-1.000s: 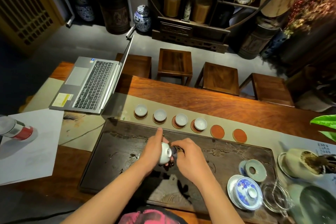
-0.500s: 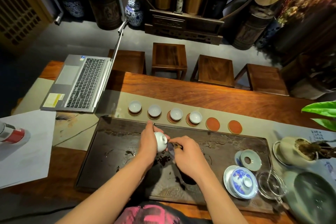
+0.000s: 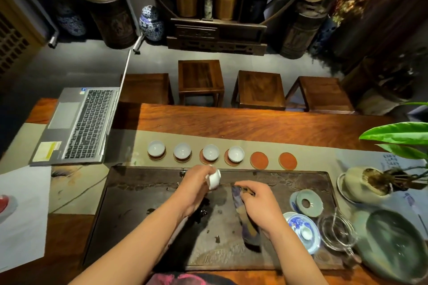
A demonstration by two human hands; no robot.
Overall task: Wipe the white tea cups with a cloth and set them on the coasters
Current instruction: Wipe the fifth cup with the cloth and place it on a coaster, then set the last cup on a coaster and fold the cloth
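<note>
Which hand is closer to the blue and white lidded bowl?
The right hand. It holds the cloth just left of the lidded bowl; the left hand holds a cup farther away.

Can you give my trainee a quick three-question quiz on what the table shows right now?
1. How many cups sit on coasters in the row?
2. True or false: the left hand holds a white cup.
3. What does the right hand hold? A) a cloth B) the glass pitcher C) a coaster

Key:
1. Four; the two bare coasters are at the right end of the row.
2. True.
3. A, the cloth, over the dark tray.
</note>
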